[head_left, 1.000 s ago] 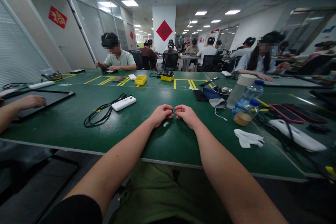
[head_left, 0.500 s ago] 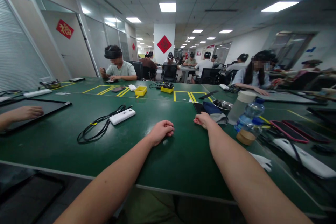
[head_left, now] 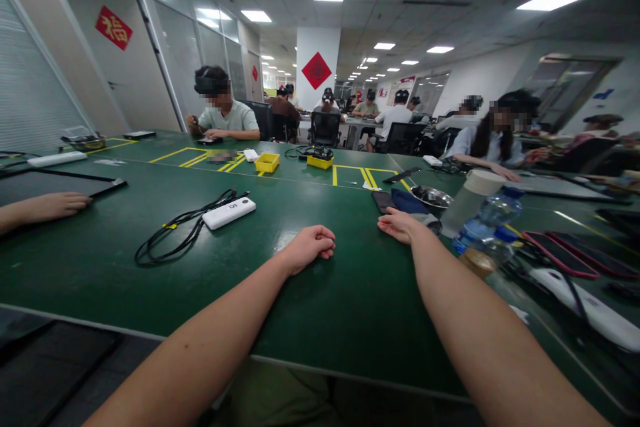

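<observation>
My left hand point(head_left: 311, 248) rests on the green table point(head_left: 210, 293) near the middle, its fingers curled together; whatever they hold, if anything, is hidden. To the right, my right hand point(head_left: 399, 224) is over the table with its fingers slightly bent and close together, nothing visible in it. Just beyond it lie a dark phone point(head_left: 383, 201) and a dark blue cloth pouch point(head_left: 406, 200). A white power bank point(head_left: 229, 213) with coiled black cables point(head_left: 173, 230) is on the table left of my left hand.
At the right stand a pale tumbler point(head_left: 470, 203), plastic bottles point(head_left: 487, 213) and a metal bowl point(head_left: 431, 197). Further right are red-edged phones point(head_left: 560, 253) and a white power strip point(head_left: 585, 307). Yellow trays point(head_left: 267, 162) lie beyond. Another person's hand point(head_left: 63, 204) is at far left.
The view has shifted a little. My right hand's fingers have loosened from a tighter curl. My left hand stays curled in nearly the same place. The hand at far left has moved toward the tray's near side.
</observation>
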Tool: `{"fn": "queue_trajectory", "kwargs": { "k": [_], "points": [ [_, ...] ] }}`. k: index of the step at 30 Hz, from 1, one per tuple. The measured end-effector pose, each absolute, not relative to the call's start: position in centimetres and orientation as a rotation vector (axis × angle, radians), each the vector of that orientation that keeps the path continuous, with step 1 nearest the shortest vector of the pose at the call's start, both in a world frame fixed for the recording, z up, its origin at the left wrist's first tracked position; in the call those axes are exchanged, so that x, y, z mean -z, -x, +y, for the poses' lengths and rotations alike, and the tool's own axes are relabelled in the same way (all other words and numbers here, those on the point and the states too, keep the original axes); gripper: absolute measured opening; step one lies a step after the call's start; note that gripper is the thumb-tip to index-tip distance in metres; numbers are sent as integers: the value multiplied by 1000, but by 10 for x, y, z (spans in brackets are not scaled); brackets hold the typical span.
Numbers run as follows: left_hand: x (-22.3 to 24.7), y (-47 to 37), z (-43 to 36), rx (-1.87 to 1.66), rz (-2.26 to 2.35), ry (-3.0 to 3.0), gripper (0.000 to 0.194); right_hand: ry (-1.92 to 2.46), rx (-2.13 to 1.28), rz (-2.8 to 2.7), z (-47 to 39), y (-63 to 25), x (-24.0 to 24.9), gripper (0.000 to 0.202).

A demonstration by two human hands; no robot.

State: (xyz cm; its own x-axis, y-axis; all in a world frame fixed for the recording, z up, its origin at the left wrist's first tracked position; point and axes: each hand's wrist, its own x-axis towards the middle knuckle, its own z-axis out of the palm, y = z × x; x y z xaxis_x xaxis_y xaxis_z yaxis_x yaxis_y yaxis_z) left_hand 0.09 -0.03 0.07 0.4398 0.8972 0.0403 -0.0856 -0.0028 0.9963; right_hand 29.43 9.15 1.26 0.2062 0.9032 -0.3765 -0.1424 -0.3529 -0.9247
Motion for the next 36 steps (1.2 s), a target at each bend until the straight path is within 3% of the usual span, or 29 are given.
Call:
{"fn": "queue_trajectory", "kwargs": {
  "k": [4, 9, 11, 20, 27, 36],
  "points": [
    [0, -3, 0, -937, 820, -1345, 15, 1313, -1195, -833, 79, -292, -6, 68],
    [-1, -6, 2, -953, 849, -1347, 16, 1398, -977, -978, 62, -270, 1, 17],
    [-1, -6, 2, -949, 864, -1353, 16, 1391, -1025, -1059, 54, -258, 2, 9],
    [-6, -21, 6, -890, 1010, -1267, 18, 1216, -1319, -1132, -2, -192, 1, 15],
    [-10, -33, 5, -929, 1050, -1131, 15, 1067, -1465, -1066, -13, -195, -3, 24],
    [-5, -21, 1, -994, 853, -1115, 14, 1028, -1454, -1084, -14, -197, -6, 13]
  ]
}}
